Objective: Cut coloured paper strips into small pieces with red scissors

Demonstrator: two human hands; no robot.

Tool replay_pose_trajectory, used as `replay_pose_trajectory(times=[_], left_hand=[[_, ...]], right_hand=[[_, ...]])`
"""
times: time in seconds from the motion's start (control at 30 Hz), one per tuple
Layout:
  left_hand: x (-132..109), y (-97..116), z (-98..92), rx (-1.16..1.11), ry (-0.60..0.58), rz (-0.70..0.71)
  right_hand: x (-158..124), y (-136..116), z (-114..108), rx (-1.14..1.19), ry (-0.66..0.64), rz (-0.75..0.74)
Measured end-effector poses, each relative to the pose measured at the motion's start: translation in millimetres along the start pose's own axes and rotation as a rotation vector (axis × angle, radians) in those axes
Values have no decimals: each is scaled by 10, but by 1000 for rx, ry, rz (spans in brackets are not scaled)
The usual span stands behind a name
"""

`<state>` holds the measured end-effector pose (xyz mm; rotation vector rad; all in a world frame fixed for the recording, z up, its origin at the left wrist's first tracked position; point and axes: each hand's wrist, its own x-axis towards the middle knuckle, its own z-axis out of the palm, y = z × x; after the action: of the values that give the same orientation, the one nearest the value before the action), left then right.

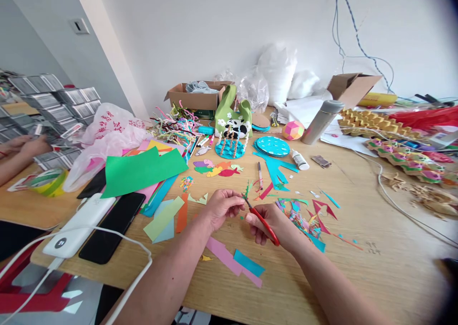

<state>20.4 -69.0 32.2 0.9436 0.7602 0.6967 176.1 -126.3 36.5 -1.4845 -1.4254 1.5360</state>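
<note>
My right hand [266,222] grips a pair of red-handled scissors [265,225], blades pointing up and left. Close to their tips, my left hand [226,205] is closed in a pinch at a small green paper piece [247,189]. Much of that piece is hidden by fingers and blades. Beyond the hands lie coloured paper fish [214,170] and a little pile of tiny paper bits [186,183]. Pink paper strips [223,255] and a blue strip [249,263] are nearer me. Mixed paper scraps [298,217] lie right of the scissors.
Green sheets [143,170] top a paper stack at left, near a black phone [112,227] and white power bank [78,225]. A bottle [323,122], blue discs [273,146] and a green panda bag [232,115] stand behind. Another person's hands [30,148] are at far left.
</note>
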Motion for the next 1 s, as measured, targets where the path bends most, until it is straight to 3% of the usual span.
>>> replay_pose_trajectory(times=[1.0], left_hand=[[3,-1,-17,-28,-12,28]], right_hand=[[-28,-40,15,34,21,24]])
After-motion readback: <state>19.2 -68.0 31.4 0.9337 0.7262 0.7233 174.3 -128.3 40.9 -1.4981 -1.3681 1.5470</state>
